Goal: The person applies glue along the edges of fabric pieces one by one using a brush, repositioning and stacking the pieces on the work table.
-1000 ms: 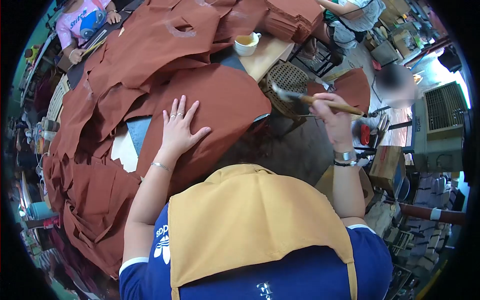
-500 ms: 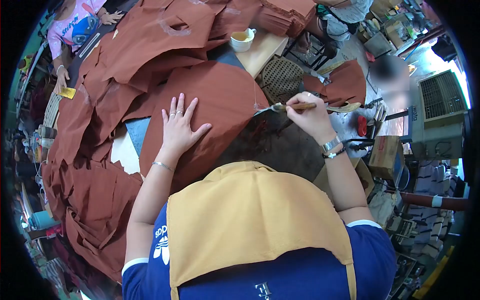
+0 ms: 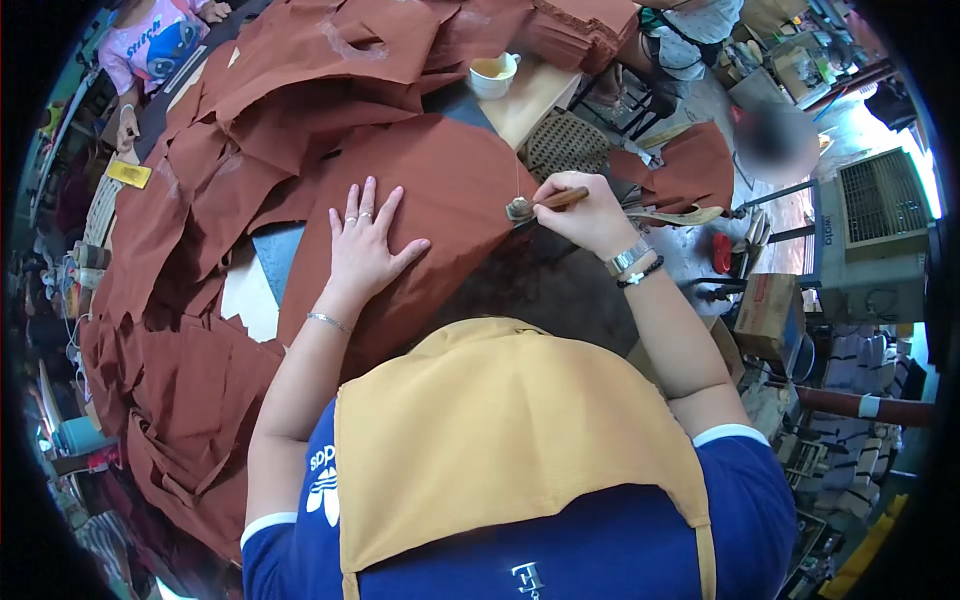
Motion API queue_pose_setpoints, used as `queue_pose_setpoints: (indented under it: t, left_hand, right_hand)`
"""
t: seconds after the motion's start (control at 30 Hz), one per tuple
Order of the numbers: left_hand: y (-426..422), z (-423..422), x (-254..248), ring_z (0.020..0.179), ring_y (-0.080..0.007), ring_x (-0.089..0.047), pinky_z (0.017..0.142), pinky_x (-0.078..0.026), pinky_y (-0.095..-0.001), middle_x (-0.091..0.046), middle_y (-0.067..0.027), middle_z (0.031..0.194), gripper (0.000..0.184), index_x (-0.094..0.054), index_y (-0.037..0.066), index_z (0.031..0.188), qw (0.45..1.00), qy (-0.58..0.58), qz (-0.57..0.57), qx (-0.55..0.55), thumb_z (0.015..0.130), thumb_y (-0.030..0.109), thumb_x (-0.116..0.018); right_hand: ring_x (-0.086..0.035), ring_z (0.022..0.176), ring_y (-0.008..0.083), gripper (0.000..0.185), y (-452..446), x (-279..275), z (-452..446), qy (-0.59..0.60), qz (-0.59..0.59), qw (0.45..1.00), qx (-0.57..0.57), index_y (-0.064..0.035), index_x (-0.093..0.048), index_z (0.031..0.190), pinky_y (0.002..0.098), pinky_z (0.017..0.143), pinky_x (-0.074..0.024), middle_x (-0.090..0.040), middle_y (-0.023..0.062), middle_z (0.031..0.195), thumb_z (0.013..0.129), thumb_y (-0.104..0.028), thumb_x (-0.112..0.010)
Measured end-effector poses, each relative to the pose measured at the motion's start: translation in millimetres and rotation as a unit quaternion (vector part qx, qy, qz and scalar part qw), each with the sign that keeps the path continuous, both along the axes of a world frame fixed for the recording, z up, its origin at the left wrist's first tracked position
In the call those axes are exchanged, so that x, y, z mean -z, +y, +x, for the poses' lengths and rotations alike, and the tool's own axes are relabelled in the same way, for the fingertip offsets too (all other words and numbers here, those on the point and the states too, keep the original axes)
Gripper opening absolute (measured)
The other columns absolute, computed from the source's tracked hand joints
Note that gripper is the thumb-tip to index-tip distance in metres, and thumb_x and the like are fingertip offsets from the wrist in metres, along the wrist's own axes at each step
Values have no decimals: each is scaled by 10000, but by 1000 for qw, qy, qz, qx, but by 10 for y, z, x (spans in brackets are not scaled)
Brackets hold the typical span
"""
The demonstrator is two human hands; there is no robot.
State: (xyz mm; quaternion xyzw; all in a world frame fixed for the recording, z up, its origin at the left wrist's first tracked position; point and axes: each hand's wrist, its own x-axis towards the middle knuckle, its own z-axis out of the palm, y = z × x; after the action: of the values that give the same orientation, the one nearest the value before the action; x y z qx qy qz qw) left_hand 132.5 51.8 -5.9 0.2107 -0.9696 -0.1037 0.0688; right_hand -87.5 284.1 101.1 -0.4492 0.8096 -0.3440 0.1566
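A rounded piece of rust-brown fabric [image 3: 450, 175] lies across the table in front of me. My left hand [image 3: 368, 240] rests flat on it with fingers spread. In my right hand [image 3: 585, 212] is a brush [image 3: 562, 199] with a wooden handle, pinched between thumb and fingers. Its pale bristle end touches or hovers just over the right edge of the fabric; I cannot tell which. A thin pale thread or strand runs upward from near the brush tip. Beyond the fabric stands a white cup [image 3: 493, 76] with yellowish contents.
Large rust-brown sheets [image 3: 330, 60] are heaped to the left and far side. A woven stool seat [image 3: 565, 145] stands right of the table. A cardboard box [image 3: 768, 315] and a grey cooler unit [image 3: 880, 215] are farther right. Another person [image 3: 160, 45] is at the far left, near a yellow object [image 3: 128, 174].
My right hand has moved slightly left and up, bringing the brush tip farther in over the fabric's edge. My left hand stays put. The other person's hand has drawn off the yellow object.
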Motion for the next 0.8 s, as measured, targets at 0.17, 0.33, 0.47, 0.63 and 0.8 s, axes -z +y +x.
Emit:
queue_pose_setpoints:
  t: [0.17,0.33,0.47,0.63,0.8]
  left_hand:
    - [-76,-105,-3,1513,-400,-184,1163,-164,-672,-234,-187,1635,886,-394,219,1539,1000,5,-1,25,836,726,-576]
    - [-199,-283,27,1514,-401,-184,1169,-163,-661,-236,-190,1633,897,-395,218,1539,998,13,-11,68,829,737,-572]
    - [-290,-435,-10,1509,-413,-187,1167,-190,-655,-233,-180,1634,866,-363,246,1552,995,4,-18,102,848,702,-581]
    - [-462,-735,30,1511,-388,-196,1178,-176,-647,-252,-182,1626,872,-379,255,1543,988,8,-9,153,838,734,-565]
    - [-580,-982,-30,1503,-383,-217,1195,-180,-610,-281,-178,1613,858,-372,251,1542,978,-10,-40,204,856,738,-538]
  right_hand:
    - [-706,702,231,127,277,-197,-239,38,80,995,54,-21,-720,814,335,694,-562,-708,138,756,741,-125,-734]
    - [-654,728,140,122,32,-17,25,13,0,999,-47,-11,-712,849,275,663,-506,-696,71,791,775,-107,-724]
    - [-695,690,225,127,345,-163,-242,72,81,994,14,-17,-701,807,313,673,-548,-699,129,747,742,-118,-741]
    - [-672,739,220,122,99,-30,31,6,-64,997,-37,-32,-697,829,328,684,-522,-680,117,787,746,-111,-737]
    - [-666,729,231,116,391,-101,-194,39,28,999,-11,-26,-679,806,335,684,-519,-663,109,758,751,-114,-732]
